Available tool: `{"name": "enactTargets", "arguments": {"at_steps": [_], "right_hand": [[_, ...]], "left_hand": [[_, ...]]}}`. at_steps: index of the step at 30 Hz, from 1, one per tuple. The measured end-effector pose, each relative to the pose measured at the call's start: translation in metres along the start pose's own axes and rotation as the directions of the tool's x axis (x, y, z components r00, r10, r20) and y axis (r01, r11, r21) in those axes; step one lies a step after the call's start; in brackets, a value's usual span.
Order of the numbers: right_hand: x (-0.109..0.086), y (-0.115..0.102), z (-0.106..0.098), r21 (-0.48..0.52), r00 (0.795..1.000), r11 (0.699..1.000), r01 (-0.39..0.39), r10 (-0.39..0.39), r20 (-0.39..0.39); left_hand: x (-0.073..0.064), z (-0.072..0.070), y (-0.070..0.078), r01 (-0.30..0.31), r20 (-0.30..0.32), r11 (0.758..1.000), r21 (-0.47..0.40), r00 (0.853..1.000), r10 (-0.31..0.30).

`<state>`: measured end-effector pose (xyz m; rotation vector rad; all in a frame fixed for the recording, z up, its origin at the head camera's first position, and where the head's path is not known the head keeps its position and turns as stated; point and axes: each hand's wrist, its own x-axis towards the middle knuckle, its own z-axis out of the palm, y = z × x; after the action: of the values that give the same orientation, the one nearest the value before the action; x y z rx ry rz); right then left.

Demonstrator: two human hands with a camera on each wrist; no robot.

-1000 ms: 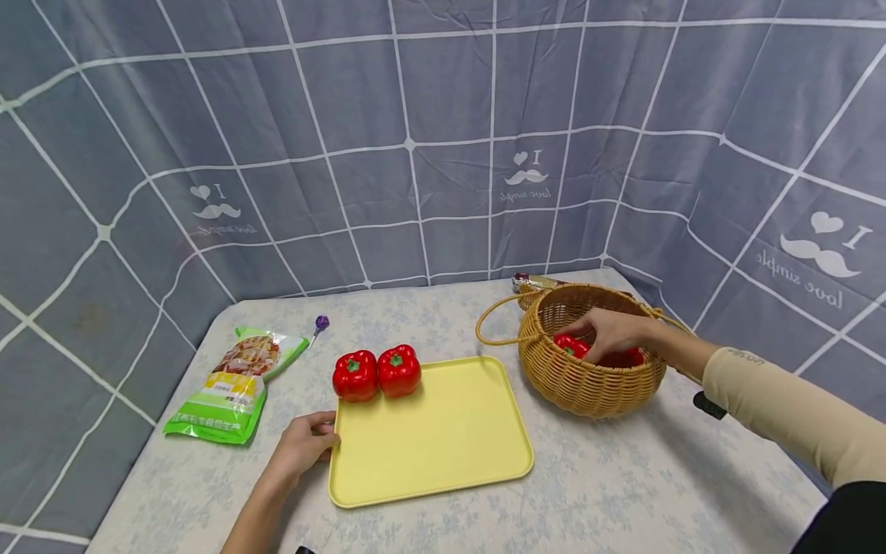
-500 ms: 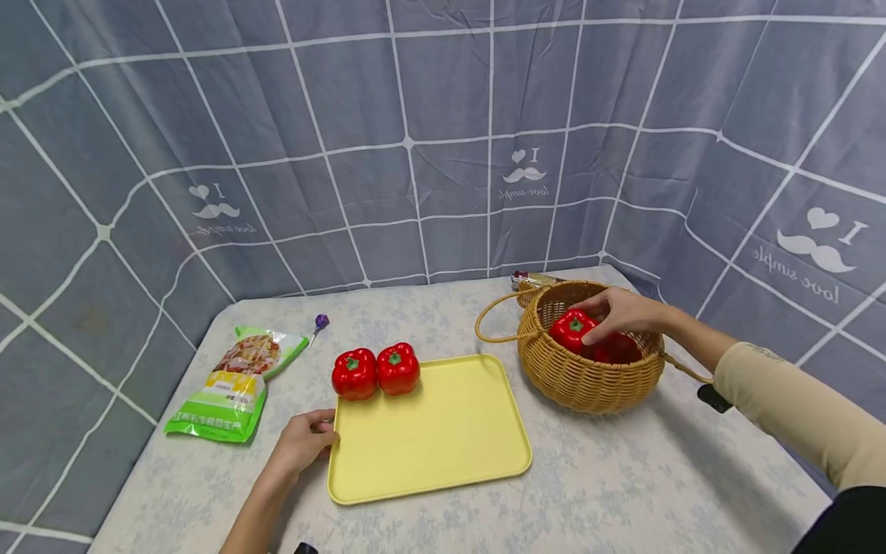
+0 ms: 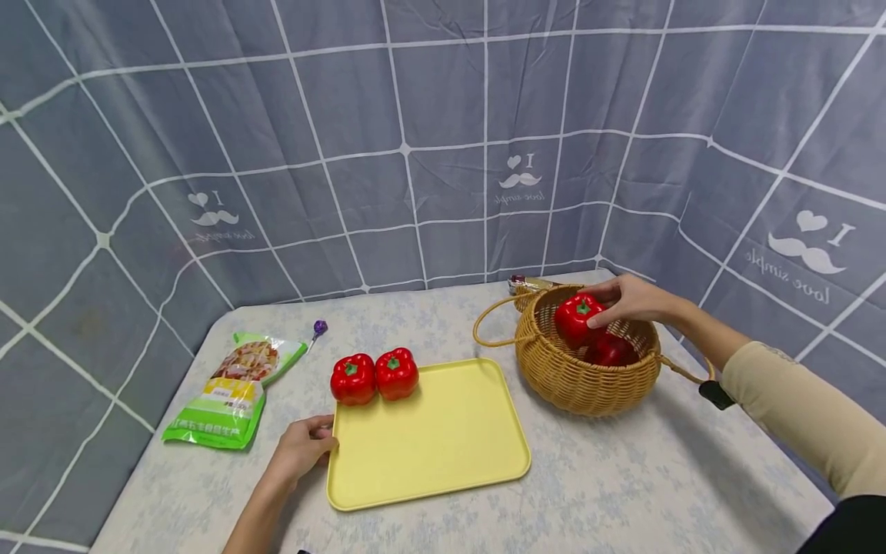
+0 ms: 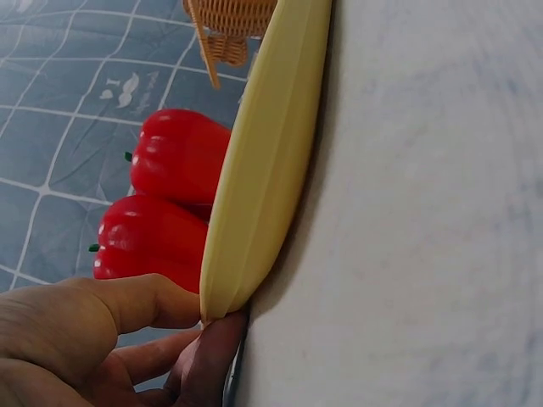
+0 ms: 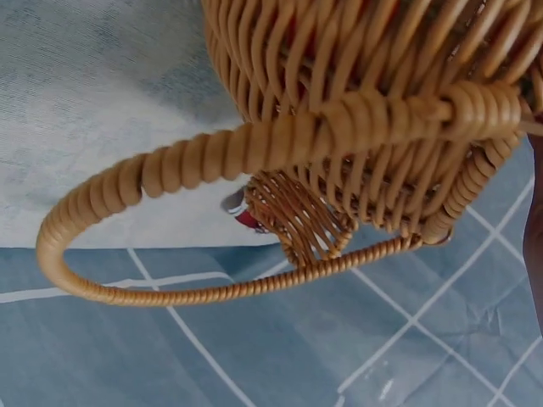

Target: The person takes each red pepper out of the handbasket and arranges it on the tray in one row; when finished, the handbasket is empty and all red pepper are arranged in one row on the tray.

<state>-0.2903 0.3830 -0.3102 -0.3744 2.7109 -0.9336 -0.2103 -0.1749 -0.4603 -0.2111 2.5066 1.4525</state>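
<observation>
My right hand grips a red bell pepper at the mouth of the wicker basket. Below it, another dark red, rounded thing lies inside the basket. In the right wrist view the basket's looped handle fills the foreground, and the held pepper is hidden. My left hand pinches the left edge of a yellow tray between thumb and fingers, seen closely in the left wrist view. Two red bell peppers sit side by side at the tray's back left corner.
On the left lies a green and white food bag, with a purple-wrapped lollipop beyond it. A foil-wrapped item lies behind the basket. Grey-blue checked cloth hangs around the table's back and sides.
My right hand has risen from deep in the basket, lifting the red bell pepper up to the rim. The left hand keeps its place at the tray's edge.
</observation>
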Motion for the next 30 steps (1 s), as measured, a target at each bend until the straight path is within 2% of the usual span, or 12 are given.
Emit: {"name": "enactTargets", "arguments": {"at_steps": [9,15,30], "right_hand": [[-0.002,-0.01,-0.01,0.035,0.999,0.999,0.001,0.001,-0.053],[-0.001,-0.019,-0.013,0.058,0.999,0.998,0.006,-0.003,-0.048],[0.004,-0.05,-0.002,0.114,0.997,0.993,-0.029,0.037,-0.064]], "left_hand": [[0.001,0.001,-0.003,-0.005,-0.002,1.0,-0.026,1.0,0.005],[0.001,0.002,-0.003,-0.01,0.004,0.999,-0.038,1.0,0.01],[0.0,0.0,-0.003,-0.009,0.008,1.0,-0.03,1.0,0.009]]}}
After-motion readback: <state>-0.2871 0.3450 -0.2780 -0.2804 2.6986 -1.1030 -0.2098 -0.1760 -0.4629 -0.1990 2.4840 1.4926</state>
